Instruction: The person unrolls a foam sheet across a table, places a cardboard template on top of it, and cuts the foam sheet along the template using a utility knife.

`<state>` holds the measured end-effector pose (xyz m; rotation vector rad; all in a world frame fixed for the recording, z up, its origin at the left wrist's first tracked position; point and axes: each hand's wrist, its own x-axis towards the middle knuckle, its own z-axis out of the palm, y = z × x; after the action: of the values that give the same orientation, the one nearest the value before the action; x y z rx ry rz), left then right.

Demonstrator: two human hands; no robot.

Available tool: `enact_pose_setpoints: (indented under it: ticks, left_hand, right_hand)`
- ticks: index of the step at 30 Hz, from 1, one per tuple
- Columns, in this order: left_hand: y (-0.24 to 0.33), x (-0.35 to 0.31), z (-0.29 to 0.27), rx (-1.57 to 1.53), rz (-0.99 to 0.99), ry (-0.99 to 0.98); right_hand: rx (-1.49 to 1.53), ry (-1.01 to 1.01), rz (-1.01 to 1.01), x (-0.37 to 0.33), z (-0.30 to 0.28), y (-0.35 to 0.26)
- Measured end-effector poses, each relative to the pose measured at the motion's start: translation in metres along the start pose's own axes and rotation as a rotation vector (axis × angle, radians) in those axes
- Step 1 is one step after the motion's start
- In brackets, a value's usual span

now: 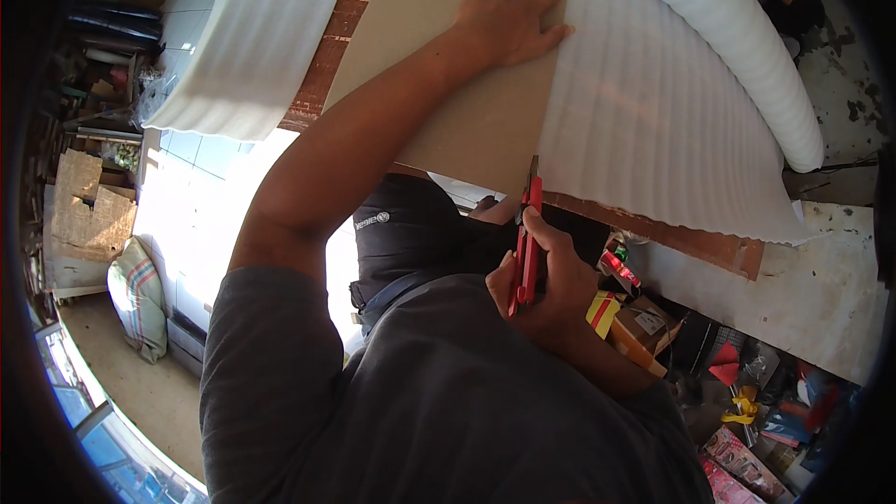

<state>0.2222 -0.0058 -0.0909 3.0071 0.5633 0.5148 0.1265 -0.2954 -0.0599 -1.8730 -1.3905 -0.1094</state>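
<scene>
My left hand (509,21) lies flat with fingers spread on a tan cardboard sheet (467,126), near its far right corner. White ribbed foam sheeting (644,112) extends to the right of the cardboard, along its right edge. In my right hand (560,285) is a red utility knife (528,247), my fingers wrapped round its handle. Its dark blade points away from me, close to the near right corner of the cardboard. Whether the tip touches the foam or the cardboard I cannot tell.
A thick white foam roll (756,56) lies at the far right. Another foam piece (257,47) hangs at the left, beside the worn brown tabletop (341,33). Below right are a cardboard box (644,322) and mixed clutter. A striped sack (137,299) stands at the left.
</scene>
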Motion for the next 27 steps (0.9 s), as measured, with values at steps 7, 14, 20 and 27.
enact_pose_setpoints:
  ticks: [7,14,20,27]
  left_hand:
    - [0.000,0.001,-0.001,0.003,0.003,0.002]
    - [-0.005,-0.002,0.005,0.009,0.018,0.037]
    - [-0.008,0.000,0.006,-0.022,0.033,0.044]
    - [-0.018,0.001,0.014,-0.194,0.052,0.193]
  right_hand:
    - [-0.036,-0.074,-0.027,-0.021,-0.003,-0.007]
    - [-0.038,-0.093,-0.063,-0.026,-0.006,-0.010]
    - [0.024,-0.111,-0.060,-0.031,-0.010,-0.009]
    - [0.002,-0.082,-0.058,-0.022,-0.042,-0.006]
